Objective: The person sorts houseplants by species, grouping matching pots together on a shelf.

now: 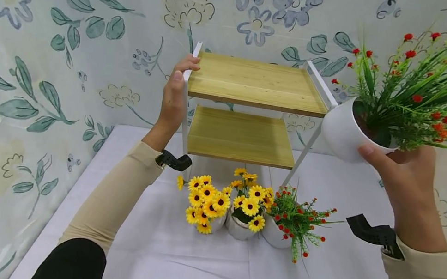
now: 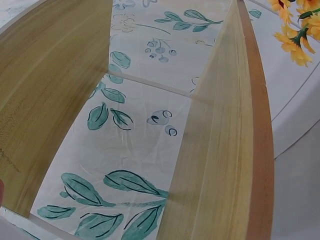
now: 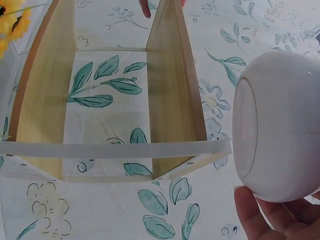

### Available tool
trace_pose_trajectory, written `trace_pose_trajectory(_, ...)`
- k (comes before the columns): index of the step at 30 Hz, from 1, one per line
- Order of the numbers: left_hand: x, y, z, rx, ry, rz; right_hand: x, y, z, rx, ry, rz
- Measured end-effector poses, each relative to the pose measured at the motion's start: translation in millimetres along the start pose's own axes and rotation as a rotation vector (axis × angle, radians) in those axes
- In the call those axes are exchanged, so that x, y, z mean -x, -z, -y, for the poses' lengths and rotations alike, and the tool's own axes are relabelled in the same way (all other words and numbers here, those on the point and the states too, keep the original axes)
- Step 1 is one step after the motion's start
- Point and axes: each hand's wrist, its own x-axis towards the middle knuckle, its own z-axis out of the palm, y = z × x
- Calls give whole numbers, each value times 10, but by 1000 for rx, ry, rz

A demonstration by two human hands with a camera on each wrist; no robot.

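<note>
The left hand (image 1: 174, 101) grips the left rail (image 1: 196, 50) of the 2-board shelf (image 1: 255, 83). The right hand (image 1: 407, 180), well apart from it, holds the white pot (image 1: 337, 130) just off the shelf's top right corner, tilted, its mouth and red flowers (image 1: 417, 98) leaning away from the shelf. Whether pot and right rail (image 1: 322, 86) touch, I cannot tell.

The pot's round wall looks smooth, so a slackening thumb could let it slip, the more so as the flowers overhang to the side. Swung leftward while tilted, its base could knock the rail and jolt the shelf. Were the shelf pulled forward, it could topple the 3 pots bunched before it: 2 yellow-flower pots (image 1: 239, 229) and 1 red-flower pot (image 1: 276, 235) at the right end.
</note>
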Motion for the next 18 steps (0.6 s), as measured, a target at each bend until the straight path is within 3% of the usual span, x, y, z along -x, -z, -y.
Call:
trace_pose_trajectory(7,2,2,19,-7,-5,0,-146,-207,66,2,7,55)
trace_pose_trajectory(18,9,-11,-16,-18,16,-2,-407,-530,110,47,-48,149)
